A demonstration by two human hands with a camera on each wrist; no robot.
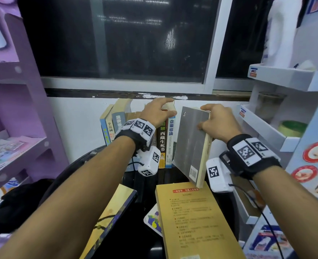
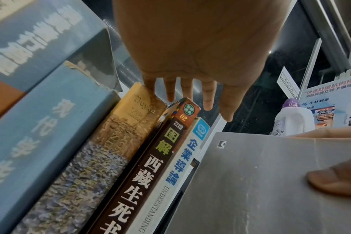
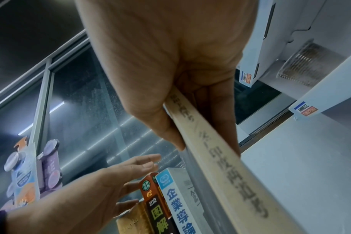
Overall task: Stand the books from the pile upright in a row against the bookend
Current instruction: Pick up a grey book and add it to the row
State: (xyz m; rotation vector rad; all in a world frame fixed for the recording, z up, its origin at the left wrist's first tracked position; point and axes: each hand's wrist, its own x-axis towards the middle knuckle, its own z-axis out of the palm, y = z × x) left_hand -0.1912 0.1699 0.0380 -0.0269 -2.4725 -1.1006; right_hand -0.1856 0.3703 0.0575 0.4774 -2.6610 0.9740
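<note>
Several books stand upright in a row (image 1: 135,128) against the white wall; the rightmost is a white book with blue lettering (image 1: 170,139) (image 2: 178,174) (image 3: 176,205). My left hand (image 1: 168,107) (image 2: 190,101) (image 3: 142,166) rests on the row's top with straight fingers. My right hand (image 1: 205,118) (image 3: 200,134) grips a grey-covered book (image 1: 190,146) (image 2: 260,182) (image 3: 230,174) near its top, thumb on the cover. That book hangs tilted just right of the row, its lower corner over a tan book (image 1: 191,221) of the pile. I cannot make out the bookend.
A yellow-and-purple book (image 1: 113,217) and a small colourful one (image 1: 153,220) lie flat on the dark table (image 1: 147,186). A purple shelf unit (image 1: 14,109) stands close on the left and a white one (image 1: 266,128) on the right. A dark window (image 1: 117,43) fills the back.
</note>
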